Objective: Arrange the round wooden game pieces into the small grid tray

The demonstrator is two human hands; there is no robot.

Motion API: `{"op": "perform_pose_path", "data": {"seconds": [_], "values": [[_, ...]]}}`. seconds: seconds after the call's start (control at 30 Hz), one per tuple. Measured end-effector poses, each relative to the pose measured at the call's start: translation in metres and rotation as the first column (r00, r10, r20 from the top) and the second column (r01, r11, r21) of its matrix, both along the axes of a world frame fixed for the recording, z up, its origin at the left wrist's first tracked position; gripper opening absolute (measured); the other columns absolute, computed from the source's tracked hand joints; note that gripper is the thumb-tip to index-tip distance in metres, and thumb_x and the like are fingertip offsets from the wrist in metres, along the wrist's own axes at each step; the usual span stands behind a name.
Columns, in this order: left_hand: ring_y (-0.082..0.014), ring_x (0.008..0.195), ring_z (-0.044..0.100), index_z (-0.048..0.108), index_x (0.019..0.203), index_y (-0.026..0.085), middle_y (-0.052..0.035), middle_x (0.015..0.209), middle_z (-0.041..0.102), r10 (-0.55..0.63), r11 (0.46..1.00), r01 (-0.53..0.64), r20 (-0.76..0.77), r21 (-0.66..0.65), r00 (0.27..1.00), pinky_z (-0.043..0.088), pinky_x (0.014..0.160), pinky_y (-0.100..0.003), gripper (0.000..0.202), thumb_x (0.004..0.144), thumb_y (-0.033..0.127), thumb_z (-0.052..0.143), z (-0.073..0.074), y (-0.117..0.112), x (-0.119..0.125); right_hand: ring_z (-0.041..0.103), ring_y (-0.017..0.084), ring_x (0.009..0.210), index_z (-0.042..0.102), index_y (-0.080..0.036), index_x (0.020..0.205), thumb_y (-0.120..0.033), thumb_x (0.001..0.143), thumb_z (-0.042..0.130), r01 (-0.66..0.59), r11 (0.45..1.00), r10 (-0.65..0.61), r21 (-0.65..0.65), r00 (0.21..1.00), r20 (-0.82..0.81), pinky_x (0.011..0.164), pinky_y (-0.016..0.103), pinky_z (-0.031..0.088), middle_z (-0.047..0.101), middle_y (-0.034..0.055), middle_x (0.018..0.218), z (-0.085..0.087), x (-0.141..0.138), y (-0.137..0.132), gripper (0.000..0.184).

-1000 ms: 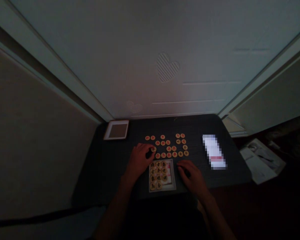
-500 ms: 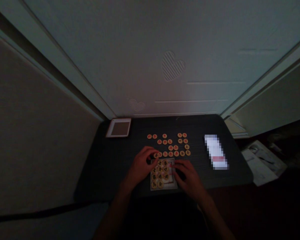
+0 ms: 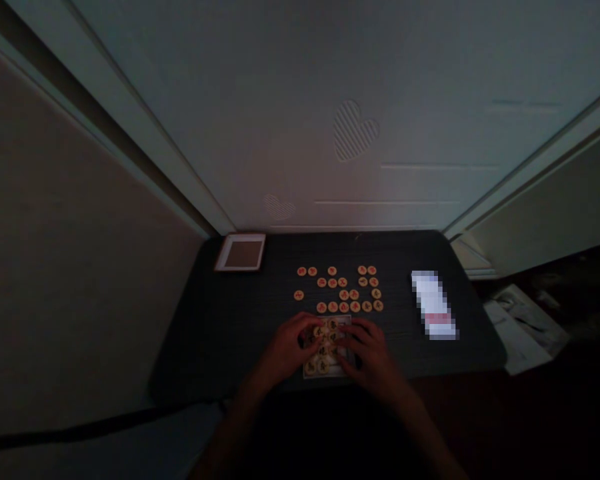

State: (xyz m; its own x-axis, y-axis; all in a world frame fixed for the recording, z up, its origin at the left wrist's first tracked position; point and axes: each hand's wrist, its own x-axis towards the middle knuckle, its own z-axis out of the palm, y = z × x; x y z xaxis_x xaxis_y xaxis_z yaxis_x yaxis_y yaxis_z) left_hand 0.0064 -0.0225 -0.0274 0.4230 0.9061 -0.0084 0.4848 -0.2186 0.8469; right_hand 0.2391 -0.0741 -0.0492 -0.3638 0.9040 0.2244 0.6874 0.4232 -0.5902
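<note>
One xiangqi piece, probably light, hard and best held by its rim, is pinched in our left hand, our right hand spread over the tray.

tabletop is looking matt and faintly grained, round pieces are showing smooth wood-like faces, near tray is resembling clear plastic, far panel is showing a ribbed heart

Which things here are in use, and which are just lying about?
In use: left hand, right hand, tray, round pieces inside, probably the loose pieces beyond.

Lying about, apparently: phone, shallow box back left, white clutter far right.
</note>
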Motion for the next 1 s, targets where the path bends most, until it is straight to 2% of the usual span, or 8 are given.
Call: {"op": "perform_pose_path", "data": {"seconds": [0.27,0.6,0.73,1.0], "values": [[-0.0154,0.086,0.064,0.068,0.109,0.025,-0.0021,0.104,0.068,-0.001,1.000,0.001,0.000,-0.010,1.000,0.053,0.078,-0.029,0.024,0.086,0.021,0.067,-0.001,0.001,-0.001,0.051,0.032,0.127,0.069,-0.033,0.121,-0.024,0.087,0.073,0.015,0.999,-0.016,0.029,1.000,0.018,0.101,0.057,0.046,0.068,0.0060,0.127,-0.004,-0.001,-0.001,0.035],[-0.0179,0.097,0.066,0.068,0.109,0.026,-0.0019,0.108,0.070,-0.007,1.000,0.008,0.028,-0.024,1.000,0.053,0.088,-0.032,0.024,0.085,0.022,0.069,-0.001,0.000,0.001,0.051,0.032,0.127,0.069,-0.032,0.119,-0.023,0.087,0.072,0.021,0.999,-0.021,0.025,1.000,0.015,0.102,0.058,0.045,0.068,0.0054,0.128,-0.001,-0.002,-0.002,0.032],[-0.0191,0.098,0.067,0.069,0.108,0.026,-0.0022,0.107,0.072,-0.006,0.999,0.006,0.006,-0.034,1.000,0.053,0.090,-0.034,0.023,0.085,0.023,0.069,0.001,-0.001,0.003,0.055,0.031,0.125,0.071,-0.032,0.116,-0.024,0.089,0.070,0.055,0.998,-0.054,0.037,0.998,-0.026,0.101,0.057,0.047,0.071,0.0061,0.122,-0.001,-0.001,-0.001,0.028],[-0.0181,0.090,0.068,0.070,0.105,0.026,-0.0013,0.103,0.074,0.004,0.998,-0.001,0.055,-0.058,0.998,0.055,0.085,-0.032,0.024,0.082,0.025,0.074,0.006,-0.001,0.009,0.063,0.028,0.114,0.069,-0.029,0.116,-0.022,0.094,0.062,0.102,0.994,-0.097,0.030,0.984,-0.151,0.099,0.052,0.050,0.073,0.0062,0.113,0.006,-0.001,0.001,0.024]]}}
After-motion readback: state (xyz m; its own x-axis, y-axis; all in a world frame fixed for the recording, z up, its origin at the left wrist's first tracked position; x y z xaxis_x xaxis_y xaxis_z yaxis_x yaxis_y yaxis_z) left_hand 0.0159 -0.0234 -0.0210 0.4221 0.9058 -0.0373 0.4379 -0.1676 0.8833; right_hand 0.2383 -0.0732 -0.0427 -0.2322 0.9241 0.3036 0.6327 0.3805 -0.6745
